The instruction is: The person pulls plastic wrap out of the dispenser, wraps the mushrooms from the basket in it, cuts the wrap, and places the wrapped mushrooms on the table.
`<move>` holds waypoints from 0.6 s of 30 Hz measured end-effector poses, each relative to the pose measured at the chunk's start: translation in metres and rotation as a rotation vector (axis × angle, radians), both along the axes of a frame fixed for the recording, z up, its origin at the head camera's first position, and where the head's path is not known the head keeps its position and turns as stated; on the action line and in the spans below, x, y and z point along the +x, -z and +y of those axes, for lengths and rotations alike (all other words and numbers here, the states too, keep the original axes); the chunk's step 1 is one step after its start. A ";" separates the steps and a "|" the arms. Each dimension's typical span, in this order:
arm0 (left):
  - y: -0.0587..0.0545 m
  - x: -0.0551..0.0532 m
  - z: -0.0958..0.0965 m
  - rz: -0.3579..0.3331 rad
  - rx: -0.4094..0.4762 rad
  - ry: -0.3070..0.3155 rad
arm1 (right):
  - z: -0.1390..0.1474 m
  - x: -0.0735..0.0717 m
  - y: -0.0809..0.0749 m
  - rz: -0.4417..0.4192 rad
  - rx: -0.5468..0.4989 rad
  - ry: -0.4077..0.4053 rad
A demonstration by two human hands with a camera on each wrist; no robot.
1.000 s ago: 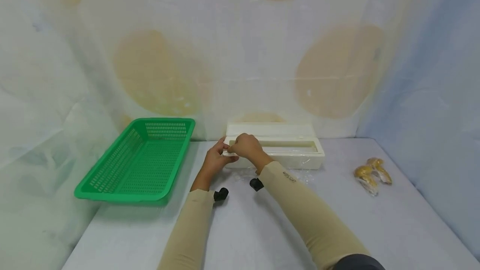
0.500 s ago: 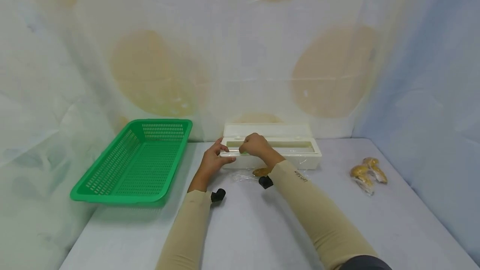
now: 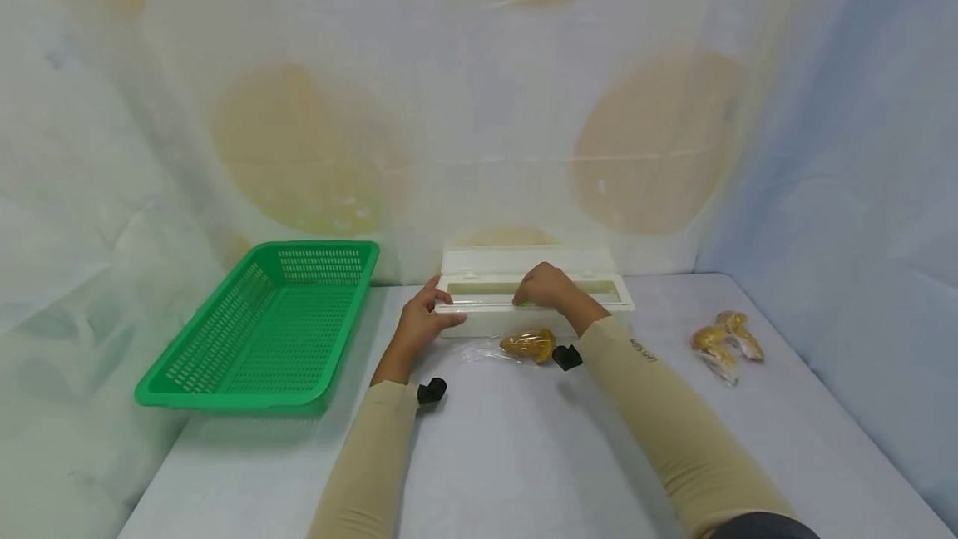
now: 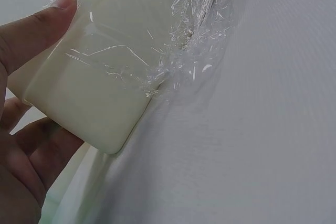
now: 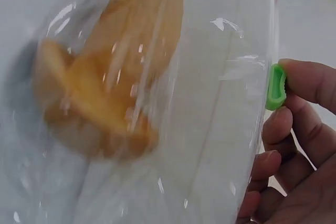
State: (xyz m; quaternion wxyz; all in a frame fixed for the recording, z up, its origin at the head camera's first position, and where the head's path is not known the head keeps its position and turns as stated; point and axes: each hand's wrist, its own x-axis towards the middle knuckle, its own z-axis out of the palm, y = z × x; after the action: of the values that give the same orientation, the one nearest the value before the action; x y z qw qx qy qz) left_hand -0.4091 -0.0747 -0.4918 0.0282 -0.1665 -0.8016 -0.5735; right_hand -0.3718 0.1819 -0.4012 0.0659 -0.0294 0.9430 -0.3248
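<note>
A white cling film dispenser (image 3: pixel 486 323) stands at the back middle of the table with its lid up. My left hand (image 3: pixel 421 324) grips its left end, thumb on the front wall and fingers behind, as the left wrist view shows. Between thumb and forefinger my right hand (image 3: pixel 550 286) pinches a green slide cutter (image 5: pixel 276 86) on the dispenser's front edge, right of the middle. Clear cling film (image 4: pixel 197 51) hangs down the front onto the table. A yellow-brown mushroom (image 3: pixel 528 345) lies in front of the dispenser, under the film in the right wrist view (image 5: pixel 131 61).
At the left stands a green plastic basket (image 3: pixel 232 398) with slotted walls. Two film-wrapped yellow-brown mushrooms (image 3: pixel 714 343) lie near the right edge of the white table (image 3: pixel 509 456). A patterned sheet (image 3: pixel 479 106) hangs behind the dispenser.
My right hand has slid rightward along the dispenser's front edge with the slide cutter. The mushroom in front, hidden earlier by the arm, has come into sight. My left hand keeps its hold.
</note>
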 end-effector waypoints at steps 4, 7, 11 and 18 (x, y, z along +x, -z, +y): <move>0.000 0.000 0.001 0.002 0.004 -0.003 | 0.015 0.003 -0.003 -0.006 0.043 -0.017; -0.001 0.001 0.001 0.003 0.009 -0.006 | 0.022 0.002 -0.006 -0.005 0.116 -0.041; -0.002 0.002 0.003 0.004 0.012 0.002 | 0.033 0.001 -0.012 -0.023 0.205 -0.039; -0.003 0.002 0.002 -0.013 0.011 -0.009 | 0.068 0.007 -0.019 -0.066 0.246 -0.031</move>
State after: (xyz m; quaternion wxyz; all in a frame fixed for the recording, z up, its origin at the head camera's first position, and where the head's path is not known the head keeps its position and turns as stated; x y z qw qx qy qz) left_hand -0.4067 -0.0726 -0.4891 0.0262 -0.1590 -0.7993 -0.5789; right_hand -0.3648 0.2495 -0.3825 0.1048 -0.0248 0.9725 -0.2064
